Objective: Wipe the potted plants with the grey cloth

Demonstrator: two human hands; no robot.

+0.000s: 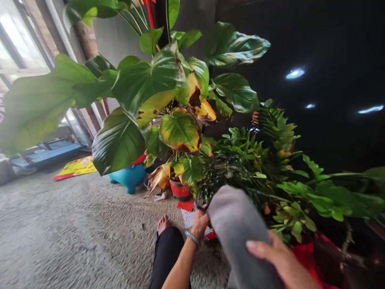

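Note:
My left hand (200,222) wears a green bangle at the wrist and reaches forward toward the low plants, its fingers closed round a small dark thing that is mostly hidden behind a grey cloth. My right hand (278,257) is at the lower right, thumb laid over that grey cloth (237,228), which looks like fabric over my raised knee. My bare foot (163,223) and black trouser leg (167,255) rest on the rough floor. A big plant with large green and yellowed leaves (156,92) rises right in front of me.
A red pot (179,189) and a teal container (130,176) stand under the big leaves. Dense small-leaved plants (270,168) fill the right. Red and white papers (188,212) lie by my foot. A yellow mat (75,167) and a window are at the left.

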